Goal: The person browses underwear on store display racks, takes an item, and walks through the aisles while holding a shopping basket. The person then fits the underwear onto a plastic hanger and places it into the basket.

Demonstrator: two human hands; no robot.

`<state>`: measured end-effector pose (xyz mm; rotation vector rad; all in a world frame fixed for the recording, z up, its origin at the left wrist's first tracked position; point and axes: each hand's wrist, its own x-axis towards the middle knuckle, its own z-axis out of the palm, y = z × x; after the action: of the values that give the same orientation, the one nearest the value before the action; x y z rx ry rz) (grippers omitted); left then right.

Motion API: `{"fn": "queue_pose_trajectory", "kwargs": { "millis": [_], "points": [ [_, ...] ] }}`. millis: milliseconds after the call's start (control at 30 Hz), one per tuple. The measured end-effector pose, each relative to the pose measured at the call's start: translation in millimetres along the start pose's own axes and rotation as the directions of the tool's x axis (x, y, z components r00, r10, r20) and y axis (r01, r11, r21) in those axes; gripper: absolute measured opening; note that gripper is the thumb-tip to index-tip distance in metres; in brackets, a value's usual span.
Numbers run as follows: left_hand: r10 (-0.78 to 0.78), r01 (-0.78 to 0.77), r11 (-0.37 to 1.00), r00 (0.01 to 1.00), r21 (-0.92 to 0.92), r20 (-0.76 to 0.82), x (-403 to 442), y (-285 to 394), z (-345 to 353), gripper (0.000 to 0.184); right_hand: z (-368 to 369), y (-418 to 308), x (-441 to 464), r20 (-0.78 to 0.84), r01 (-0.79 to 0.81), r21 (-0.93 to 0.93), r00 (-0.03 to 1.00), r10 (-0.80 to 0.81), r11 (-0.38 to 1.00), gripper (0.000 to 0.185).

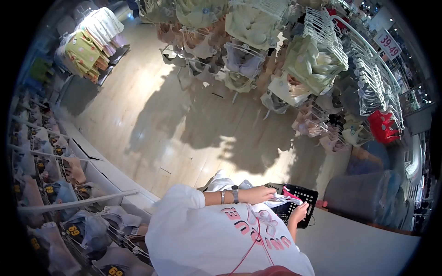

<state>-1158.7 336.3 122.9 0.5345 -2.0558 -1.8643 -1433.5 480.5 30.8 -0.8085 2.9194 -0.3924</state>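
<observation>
My left hand (258,194), with a watch and a bracelet on its wrist, is closed on one end of a small white cloth piece with a bright pink part (291,193). My right hand (299,213) holds the other end with bent fingers. The cloth's exact kind is too small to make out. Just beyond and beneath it is a black plastic basket (307,194) with square holes, partly covered by my hands and the cloth.
Racks of bras on white hangers (317,60) fill the far side and right. At left, a slanted shelf (78,206) holds bras with number tags. A white counter (354,239) is at right, with wrapped grey bundles (359,195) behind. Yellow clothes (85,53) hang far left.
</observation>
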Motion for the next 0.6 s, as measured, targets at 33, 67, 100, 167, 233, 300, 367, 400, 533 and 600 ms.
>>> {"fn": "queue_pose_trajectory", "kwargs": {
  "millis": [33,67,100,167,233,300,367,400,533,600],
  "points": [
    [-0.012,0.012,1.0,1.0,0.015,0.016,7,1,7,0.021,-3,-3,-5,-0.011,0.025,0.036,1.0,-0.024,0.999,0.037],
    [-0.027,0.026,0.999,0.999,0.028,0.033,13,1,15,0.022,-4,-4,-11,-0.019,0.048,0.069,0.999,-0.047,0.996,0.036],
    [-0.044,0.042,0.998,0.998,0.038,0.052,19,2,25,0.023,-5,-3,-15,-0.035,0.111,0.012,0.993,-0.111,0.994,0.033],
    [-0.07,0.06,0.993,0.993,0.1,0.098,35,-25,60,0.023,8,14,-19,-0.036,0.159,0.078,0.987,-0.157,0.984,0.031],
    [-0.087,0.07,0.991,0.985,0.116,0.148,45,-21,76,0.025,14,22,-28,-0.024,0.207,0.08,0.978,-0.205,0.975,0.029],
    [-0.131,0.096,0.976,0.976,0.193,0.176,53,-18,88,0.028,6,20,-42,0.052,0.235,0.063,0.97,-0.239,0.97,0.028],
    [-0.199,0.144,0.957,0.957,0.253,0.21,63,-24,101,0.03,5,26,-49,0.133,0.267,0.066,0.953,-0.274,0.961,0.028],
    [-0.237,0.172,0.946,0.945,0.275,0.225,66,-23,106,0.031,6,29,-53,0.174,0.289,0.062,0.939,-0.295,0.955,0.028],
    [-0.244,0.189,0.951,0.945,0.244,0.219,75,-49,139,0.029,-5,41,-55,0.276,0.384,0.163,0.867,-0.415,0.909,0.028],
    [-0.316,0.264,0.936,0.921,0.231,0.228,74,-33,144,0.028,-6,53,-53,0.288,0.442,0.231,0.82,-0.495,0.867,0.027]
  ]
}}
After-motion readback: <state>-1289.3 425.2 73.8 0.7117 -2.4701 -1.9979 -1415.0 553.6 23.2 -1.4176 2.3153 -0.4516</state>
